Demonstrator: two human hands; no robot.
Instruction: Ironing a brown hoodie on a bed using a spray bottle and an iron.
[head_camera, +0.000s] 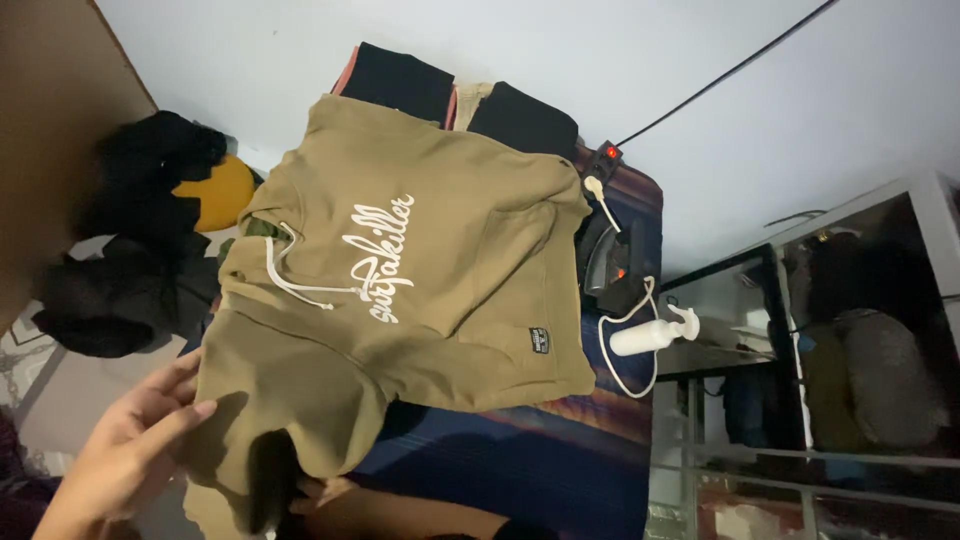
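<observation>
Spread flat with fingers together and thumb out, left hand (130, 440) against the near sleeve of the olive-brown cotton hoodie with white script print and white drawstrings (400, 280), pinching nothing. Right hand (335, 497) tucked under the same sleeve's dark cuff; fingers covered by cloth, so cannot tell whether closed or loose. Lies front-up across the dark blue padded board (520, 460), hood toward the left, hem toward the right. Just beyond the hem: white plastic spray bottle (650, 335) on its side, looped by a white cord, and a black iron (610, 260) showing a small orange glow. Likely risk: hem nudged against the iron and scorched, or the cord snagged and the bottle rolled off the edge. Farther back, folded black garments (400, 80) under the hoodie's far side and a black power strip with a red light (605, 155). Near sleeve end cut off at the bottom edge; dark clothes heap (150, 200) at left too murky to sort out.
</observation>
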